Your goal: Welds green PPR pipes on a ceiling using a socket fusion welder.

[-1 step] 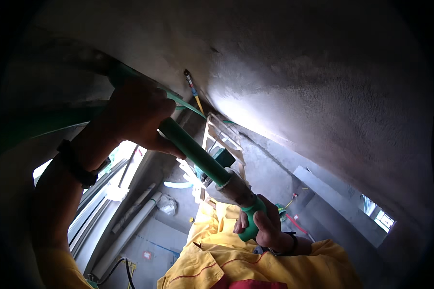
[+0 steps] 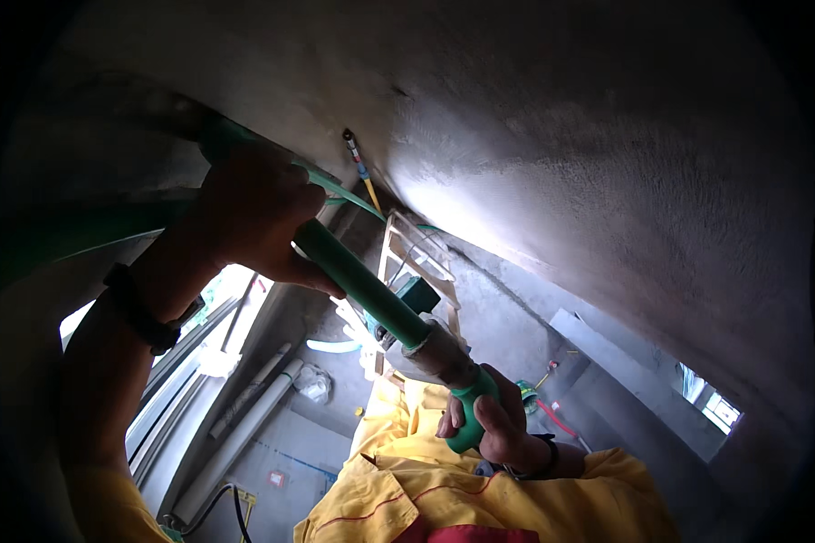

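Note:
My left hand (image 2: 258, 213) is raised at the upper left, wrapped round a green plastic pipe (image 2: 362, 281). The pipe slants down to the right, and its lower end sits against a grey metal heating head (image 2: 439, 353). On the other side of that head is a rounded green pipe fitting (image 2: 474, 407). My right hand (image 2: 505, 427) grips this fitting, thumb and fingers closed about it, close to my chest. Behind the pipe shows a dark green boxy tool body (image 2: 418, 295), partly hidden; how it joins the heating head cannot be made out.
More green pipe (image 2: 344, 190) runs along the rough plastered wall (image 2: 607, 181). A stepladder (image 2: 398, 249) stands below. Long white pipes (image 2: 240, 439) and a clear plastic bag (image 2: 313, 385) lie near the window (image 2: 213, 308). A black cable (image 2: 237, 498) loops at the lower left.

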Action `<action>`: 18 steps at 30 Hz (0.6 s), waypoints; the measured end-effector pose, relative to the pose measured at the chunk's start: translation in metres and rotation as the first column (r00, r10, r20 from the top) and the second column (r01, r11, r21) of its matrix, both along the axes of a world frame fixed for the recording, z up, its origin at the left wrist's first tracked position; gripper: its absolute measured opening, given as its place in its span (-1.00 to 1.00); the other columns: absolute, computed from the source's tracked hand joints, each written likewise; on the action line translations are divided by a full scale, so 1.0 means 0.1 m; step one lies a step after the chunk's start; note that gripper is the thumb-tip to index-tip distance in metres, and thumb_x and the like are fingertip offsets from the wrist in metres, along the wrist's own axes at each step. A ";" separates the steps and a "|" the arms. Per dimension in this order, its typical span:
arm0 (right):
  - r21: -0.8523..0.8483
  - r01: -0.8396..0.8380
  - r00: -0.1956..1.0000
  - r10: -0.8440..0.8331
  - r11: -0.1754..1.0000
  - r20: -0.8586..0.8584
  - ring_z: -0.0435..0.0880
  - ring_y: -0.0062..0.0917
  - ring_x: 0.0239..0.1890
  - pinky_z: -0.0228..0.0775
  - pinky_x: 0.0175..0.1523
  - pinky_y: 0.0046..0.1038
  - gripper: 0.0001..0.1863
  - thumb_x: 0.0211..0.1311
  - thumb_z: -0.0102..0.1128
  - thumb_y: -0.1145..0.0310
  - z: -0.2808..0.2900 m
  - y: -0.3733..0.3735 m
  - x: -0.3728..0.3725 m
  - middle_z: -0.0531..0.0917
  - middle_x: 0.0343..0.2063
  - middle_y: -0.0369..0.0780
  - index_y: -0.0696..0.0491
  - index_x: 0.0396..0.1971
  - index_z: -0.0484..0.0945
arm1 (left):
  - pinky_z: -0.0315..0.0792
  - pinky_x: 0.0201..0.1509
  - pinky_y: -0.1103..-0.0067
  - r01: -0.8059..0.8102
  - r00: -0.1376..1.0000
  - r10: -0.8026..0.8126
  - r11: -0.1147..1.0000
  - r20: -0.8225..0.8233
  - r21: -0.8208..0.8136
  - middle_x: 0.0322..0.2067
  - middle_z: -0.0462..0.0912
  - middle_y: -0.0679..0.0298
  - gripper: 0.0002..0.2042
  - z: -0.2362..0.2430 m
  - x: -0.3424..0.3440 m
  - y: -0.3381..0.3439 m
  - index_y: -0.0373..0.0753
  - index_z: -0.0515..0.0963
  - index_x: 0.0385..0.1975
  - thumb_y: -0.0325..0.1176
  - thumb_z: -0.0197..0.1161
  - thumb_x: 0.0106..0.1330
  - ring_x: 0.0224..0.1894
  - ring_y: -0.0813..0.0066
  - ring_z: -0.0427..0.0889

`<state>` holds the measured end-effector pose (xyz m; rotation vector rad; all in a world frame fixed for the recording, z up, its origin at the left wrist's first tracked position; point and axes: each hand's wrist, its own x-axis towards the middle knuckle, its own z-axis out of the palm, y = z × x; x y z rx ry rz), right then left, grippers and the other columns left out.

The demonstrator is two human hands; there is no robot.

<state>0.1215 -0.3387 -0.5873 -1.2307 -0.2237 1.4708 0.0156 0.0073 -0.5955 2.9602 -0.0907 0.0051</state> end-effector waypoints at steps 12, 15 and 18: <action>-0.052 -0.006 0.998 0.003 0.999 -0.057 0.53 -0.48 -0.56 0.47 -0.35 -0.41 -0.45 0.27 0.04 0.01 0.04 0.00 -0.01 0.48 -0.59 -0.17 0.29 -0.16 0.32 | 0.31 -0.54 0.48 -0.002 0.995 0.001 1.000 0.103 0.011 -0.81 0.36 0.31 -0.30 0.01 -0.02 -0.03 -0.13 0.38 -0.84 0.52 0.28 -0.33 -0.74 0.37 0.42; -0.067 -0.004 0.997 -0.002 0.998 -0.078 0.53 -0.47 -0.56 0.47 -0.35 -0.40 -0.46 0.27 0.05 0.02 0.04 0.01 0.00 0.48 -0.59 -0.16 0.30 -0.15 0.32 | 0.30 -0.54 0.48 -0.003 0.992 0.001 1.000 0.125 0.018 -0.82 0.35 0.32 -0.30 0.00 -0.02 -0.02 -0.12 0.37 -0.84 0.51 0.28 -0.32 -0.74 0.39 0.41; -0.064 -0.001 0.996 -0.004 0.998 -0.090 0.54 -0.46 -0.56 0.48 -0.35 -0.39 -0.46 0.26 0.06 0.03 0.03 0.00 0.00 0.49 -0.58 -0.16 0.30 -0.15 0.32 | 0.29 -0.55 0.49 0.006 0.987 -0.008 1.000 0.158 0.019 -0.81 0.34 0.32 -0.31 -0.02 -0.02 -0.02 -0.12 0.36 -0.84 0.51 0.28 -0.31 -0.74 0.42 0.39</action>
